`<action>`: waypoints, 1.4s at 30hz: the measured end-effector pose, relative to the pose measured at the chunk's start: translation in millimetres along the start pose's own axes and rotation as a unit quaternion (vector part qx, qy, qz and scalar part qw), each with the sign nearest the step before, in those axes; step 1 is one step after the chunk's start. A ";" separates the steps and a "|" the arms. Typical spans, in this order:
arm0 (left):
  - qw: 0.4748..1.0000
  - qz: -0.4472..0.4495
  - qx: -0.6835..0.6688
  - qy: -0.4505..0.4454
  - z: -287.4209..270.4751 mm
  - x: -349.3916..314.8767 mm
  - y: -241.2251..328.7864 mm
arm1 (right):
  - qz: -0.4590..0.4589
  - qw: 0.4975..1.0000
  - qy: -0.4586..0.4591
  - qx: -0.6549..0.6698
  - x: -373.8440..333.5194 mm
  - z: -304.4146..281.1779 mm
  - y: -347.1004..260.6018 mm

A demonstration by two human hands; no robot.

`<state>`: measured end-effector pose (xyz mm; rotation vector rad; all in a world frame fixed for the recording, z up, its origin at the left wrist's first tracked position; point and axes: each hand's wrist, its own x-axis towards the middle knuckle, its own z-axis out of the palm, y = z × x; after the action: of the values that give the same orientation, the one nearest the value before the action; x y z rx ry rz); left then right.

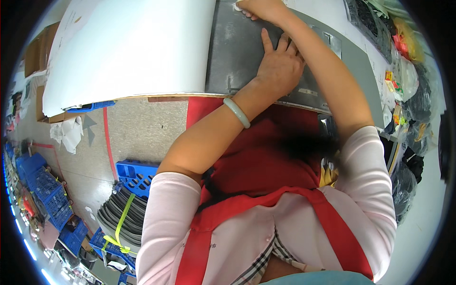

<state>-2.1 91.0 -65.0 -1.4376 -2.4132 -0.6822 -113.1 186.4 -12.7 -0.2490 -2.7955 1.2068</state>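
My left hand (281, 65), below a pale bangle (236, 113), lies with fingers apart on a dark grey sheet (232, 57) on the table. Beyond it, at the top edge of the picture, my right hand (264, 9) is closed round a small white piece (237, 6), its kind too hidden to tell. That hand rests at the far part of the dark sheet. Under my right forearm a lighter grey board (354, 64) shows beside the sheet. To the left a large white sheet (137, 47) covers the table up to the dark sheet's edge.
Bagged goods (406, 80) crowd the far right. On the floor at left are a blue crate (130, 170), a strapped stack of dark sheets (118, 213) and crumpled white paper (69, 133). Cardboard boxes (40, 50) stand past the table's left edge. More blue crates (47, 185) stand farther left.
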 end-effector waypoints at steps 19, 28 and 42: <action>0.994 -0.005 0.054 0.095 34.1 -4.2 9.4 | 0.016 0.970 -0.136 -0.199 -141.0 23.5 -62.7; 0.991 -0.040 0.095 0.082 32.9 -12.6 6.6 | -0.249 0.896 0.091 -0.356 -178.7 9.3 -89.8; 0.999 -0.030 -0.014 -0.009 -7.2 -9.8 6.8 | -0.114 0.969 -0.074 -0.206 -166.8 5.8 -47.8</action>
<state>8.4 82.7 -61.3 -1.3921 -2.4796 -0.7216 44.6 119.5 15.7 0.1434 -3.0734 0.6130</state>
